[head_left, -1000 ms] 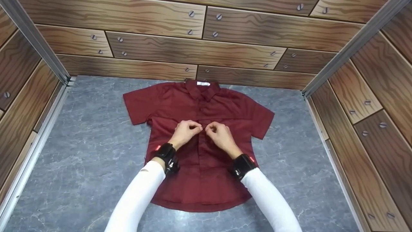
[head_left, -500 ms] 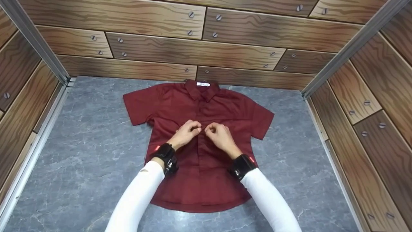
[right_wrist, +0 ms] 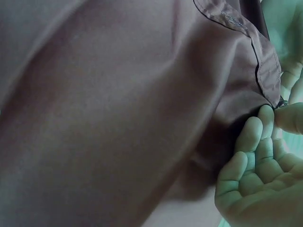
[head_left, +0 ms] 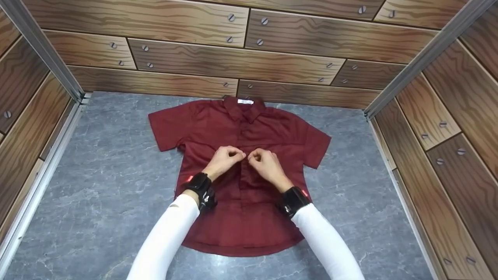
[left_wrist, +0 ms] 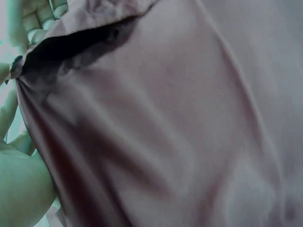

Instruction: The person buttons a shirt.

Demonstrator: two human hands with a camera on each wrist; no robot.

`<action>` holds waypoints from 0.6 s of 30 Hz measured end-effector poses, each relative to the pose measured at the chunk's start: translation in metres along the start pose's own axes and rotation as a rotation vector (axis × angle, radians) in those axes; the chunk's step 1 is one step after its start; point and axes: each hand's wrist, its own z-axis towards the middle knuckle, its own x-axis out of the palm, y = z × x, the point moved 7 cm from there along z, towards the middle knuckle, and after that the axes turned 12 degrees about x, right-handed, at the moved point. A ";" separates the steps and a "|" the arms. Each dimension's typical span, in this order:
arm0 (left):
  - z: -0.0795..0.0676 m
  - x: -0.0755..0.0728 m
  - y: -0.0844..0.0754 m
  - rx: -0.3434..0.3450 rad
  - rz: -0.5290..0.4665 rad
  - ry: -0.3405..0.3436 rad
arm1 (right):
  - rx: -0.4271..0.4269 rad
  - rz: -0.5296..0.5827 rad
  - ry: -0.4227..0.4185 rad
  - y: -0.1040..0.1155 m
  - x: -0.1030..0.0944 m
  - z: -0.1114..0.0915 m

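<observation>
A dark red short-sleeved shirt lies front up, its collar at the far side. Over the middle of its button placket, my left hand and right hand meet almost fingertip to fingertip. Thumb and index finger of the left hand pinch a lifted edge of the shirt front, beside a small dark button. From the other side, the right hand's thumb and index finger pinch the placket edge. A stitched slit like a buttonhole shows farther along that strip. The fingertips partly hide the button.
The shirt lies on a grey marbled surface. Wood-patterned panels stand at the back, at the left and at the right, with metal rails at the corners. The collar nearly reaches the back panel.
My left hand tilts slightly and shifts a little left, then comes back toward the right fingertips. The right hand barely moves, and the shirt stays in place.
</observation>
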 end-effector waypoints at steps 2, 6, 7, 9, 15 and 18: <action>0.001 0.001 -0.001 -0.006 -0.011 0.006 | -0.001 -0.001 -0.001 0.001 0.000 0.000; 0.001 0.006 -0.002 -0.040 -0.040 0.060 | -0.014 -0.008 -0.022 0.002 -0.001 0.000; 0.001 0.007 -0.002 -0.053 -0.052 0.072 | -0.021 -0.012 -0.029 0.003 -0.001 -0.001; 0.000 0.008 -0.002 -0.080 -0.074 0.080 | -0.034 -0.019 -0.046 0.004 -0.002 -0.002; 0.002 0.004 -0.003 -0.064 -0.019 0.012 | -0.104 -0.009 -0.077 0.008 -0.002 -0.009; 0.002 0.001 -0.003 -0.068 0.060 -0.018 | -0.150 -0.034 -0.076 0.012 0.001 -0.012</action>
